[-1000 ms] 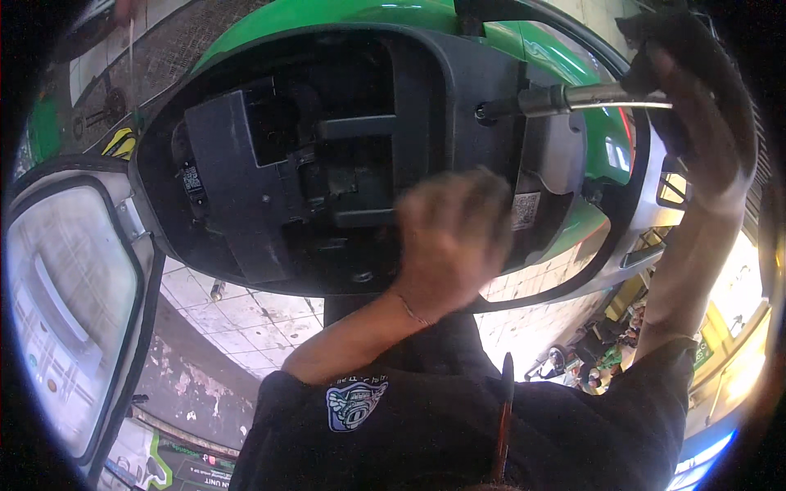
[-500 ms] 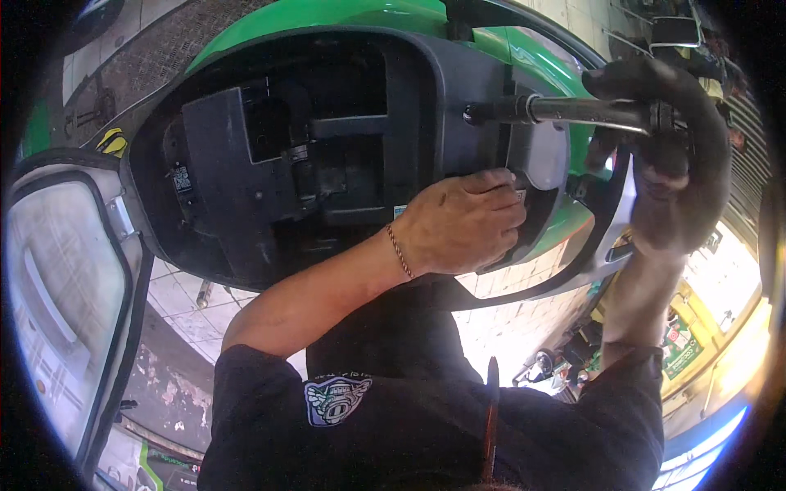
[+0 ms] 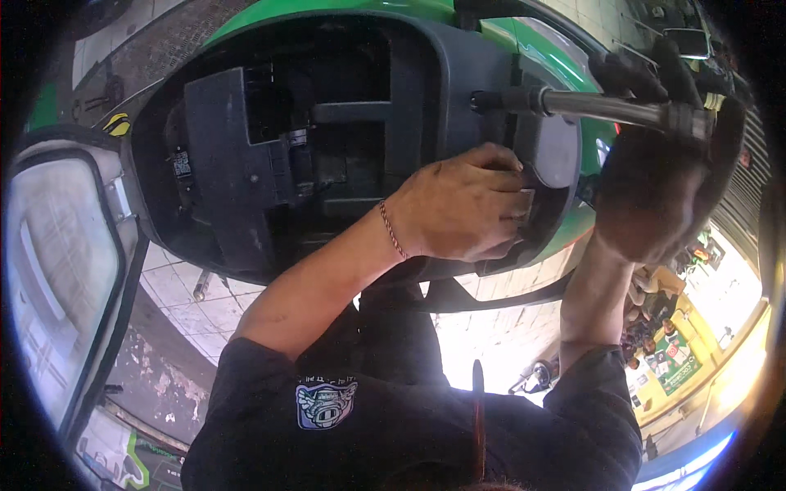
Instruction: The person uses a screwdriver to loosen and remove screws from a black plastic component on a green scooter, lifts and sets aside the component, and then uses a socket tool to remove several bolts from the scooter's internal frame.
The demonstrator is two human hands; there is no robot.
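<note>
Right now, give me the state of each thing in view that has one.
Hinged lid: swung open to the left
Storage compartment: uncovered, interior exposed
Metal-shafted tool: lying crosswise, dark end at the compartment's right edge
Left hand: fingers curled; whether it holds anything is unclear
Right hand: blurred, at the tool's outer end; grip unclear

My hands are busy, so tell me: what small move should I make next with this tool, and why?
Probably a slight turn of the metal tool with your right hand: the tool's dark end meets the black panel, that hand is at the outer end, and your left hand lies over that panel, perhaps able to brace it.
</note>
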